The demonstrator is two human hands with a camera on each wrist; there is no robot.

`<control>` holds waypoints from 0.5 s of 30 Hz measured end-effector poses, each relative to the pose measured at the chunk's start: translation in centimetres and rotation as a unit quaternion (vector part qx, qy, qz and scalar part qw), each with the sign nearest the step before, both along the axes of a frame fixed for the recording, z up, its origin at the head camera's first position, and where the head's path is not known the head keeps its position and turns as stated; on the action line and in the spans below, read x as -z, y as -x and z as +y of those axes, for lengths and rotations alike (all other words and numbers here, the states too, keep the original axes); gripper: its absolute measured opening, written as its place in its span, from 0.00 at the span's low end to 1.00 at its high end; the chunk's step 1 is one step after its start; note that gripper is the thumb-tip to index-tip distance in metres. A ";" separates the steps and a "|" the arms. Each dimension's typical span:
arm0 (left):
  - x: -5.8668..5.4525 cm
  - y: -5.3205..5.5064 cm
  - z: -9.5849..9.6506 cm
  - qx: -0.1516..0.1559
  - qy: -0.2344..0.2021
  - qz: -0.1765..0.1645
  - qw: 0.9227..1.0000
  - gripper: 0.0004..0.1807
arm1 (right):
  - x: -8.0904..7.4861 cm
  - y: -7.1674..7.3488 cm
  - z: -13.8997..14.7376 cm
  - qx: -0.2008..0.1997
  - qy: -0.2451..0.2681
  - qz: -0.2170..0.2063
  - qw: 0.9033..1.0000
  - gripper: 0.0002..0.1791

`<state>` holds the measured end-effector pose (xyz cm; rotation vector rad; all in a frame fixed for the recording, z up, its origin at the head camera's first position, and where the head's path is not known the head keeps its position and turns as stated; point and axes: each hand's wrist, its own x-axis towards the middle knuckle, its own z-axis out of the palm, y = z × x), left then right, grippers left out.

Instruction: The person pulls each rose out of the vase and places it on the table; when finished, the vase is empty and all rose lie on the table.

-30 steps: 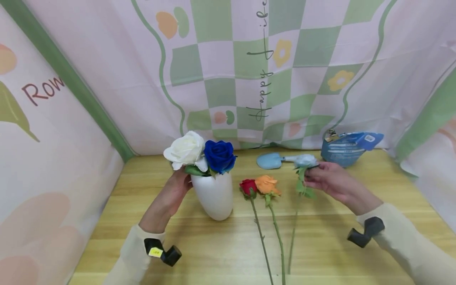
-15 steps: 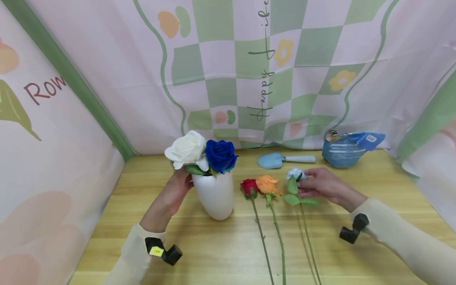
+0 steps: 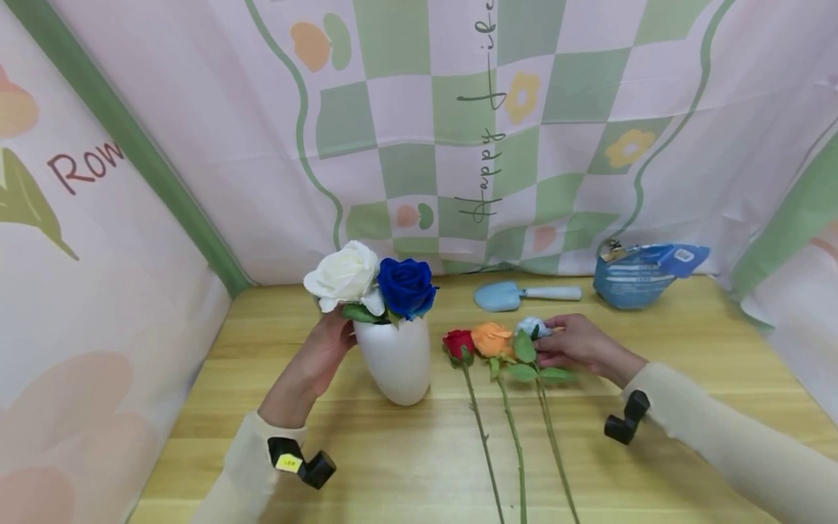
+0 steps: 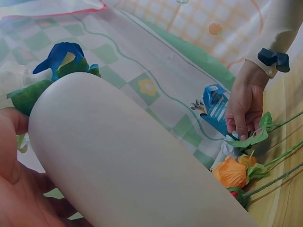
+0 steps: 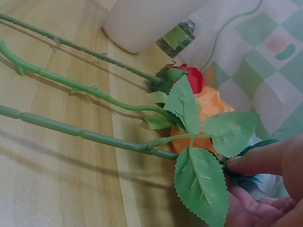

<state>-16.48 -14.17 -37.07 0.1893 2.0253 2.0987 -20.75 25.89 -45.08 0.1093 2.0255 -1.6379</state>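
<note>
My left hand grips the white vase from its left side, near the rim. A white rose and a dark blue rose stand in the vase, their stems hidden inside. With thumb and fingers, my right hand pinches a light blue rose just under its bloom. That rose's green leaves fan out beside my thumb in the right wrist view. Directly left of it lie an orange rose and a red rose, stems toward me.
Behind the roses lies a light blue trowel. A blue bag stands at the back right of the wooden table. In the right wrist view, a small jar with a green label shows behind the vase. Printed cloth hangs around the table.
My right hand has brought the light blue rose leftward and nearer, from over the trowel's handle to beside the orange rose. My left hand and the vase have stayed put.
</note>
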 end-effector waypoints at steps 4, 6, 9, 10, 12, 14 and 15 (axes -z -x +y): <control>-0.1 -0.1 0.0 0.001 0.004 -0.005 1.000 0.25 | 0.3 0.2 -0.4 0.009 -0.008 -0.006 1.000 0.37; -0.2 -0.2 0.0 0.002 0.003 -0.007 1.000 0.26 | 0.5 0.3 -0.6 0.010 -0.013 -0.008 1.000 0.38; -0.2 -0.2 0.0 0.005 -0.003 -0.006 1.000 0.25 | 0.8 0.3 -0.7 0.013 -0.020 -0.006 1.000 0.39; -0.3 -0.3 0.0 0.006 -0.005 -0.005 1.000 0.25 | 0.9 0.3 -0.8 0.014 -0.023 -0.004 1.000 0.38; -0.3 -0.3 0.0 0.009 -0.008 -0.002 1.000 0.25 | 1.0 0.3 -0.8 0.015 -0.031 0.000 0.999 0.37; -0.2 -0.2 0.0 0.010 -0.008 0.000 1.000 0.26 | 1.1 0.2 -0.8 0.014 -0.047 0.004 0.999 0.35; -0.2 -0.2 0.0 0.010 -0.007 0.001 1.000 0.26 | 1.1 0.2 -0.8 0.010 -0.057 0.007 0.998 0.34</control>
